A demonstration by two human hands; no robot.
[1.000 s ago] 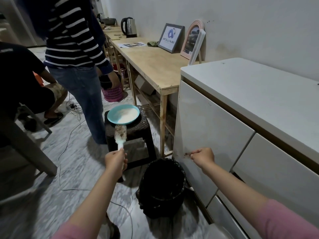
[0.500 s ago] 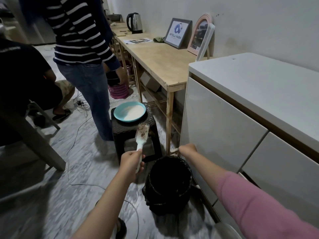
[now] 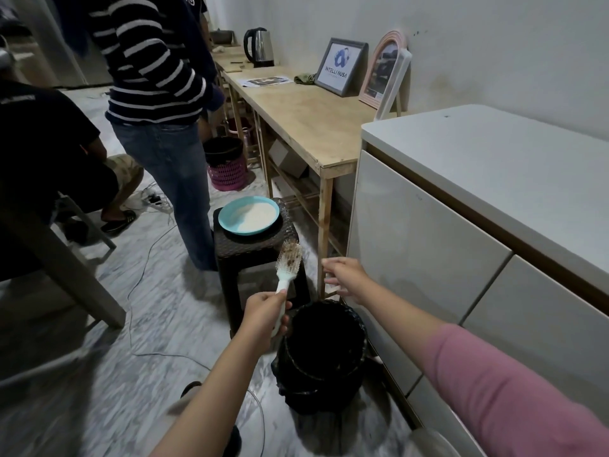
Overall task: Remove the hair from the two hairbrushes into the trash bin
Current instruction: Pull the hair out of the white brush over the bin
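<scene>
My left hand (image 3: 265,313) grips the handle of a white hairbrush (image 3: 290,258), held upright with clumps of brown hair in its bristles. The brush head is just left of and above the black bag-lined trash bin (image 3: 316,384) on the floor. My right hand (image 3: 344,275) hovers over the bin's far rim, a short way right of the brush head, its fingers loosely bent toward the brush and holding nothing I can see. A second hairbrush is not in view.
A dark stool (image 3: 253,249) bearing a teal plate (image 3: 227,222) stands just behind the brush. A person in a striped top (image 3: 148,61) stands left of it, and another sits at far left. White cabinet (image 3: 428,245) on the right, wooden table (image 3: 306,123) behind, cables (image 3: 141,285) on the floor.
My right hand has moved from the cabinet front leftward over the bin toward the brush. My left hand has brought the brush right, closer to the bin.
</scene>
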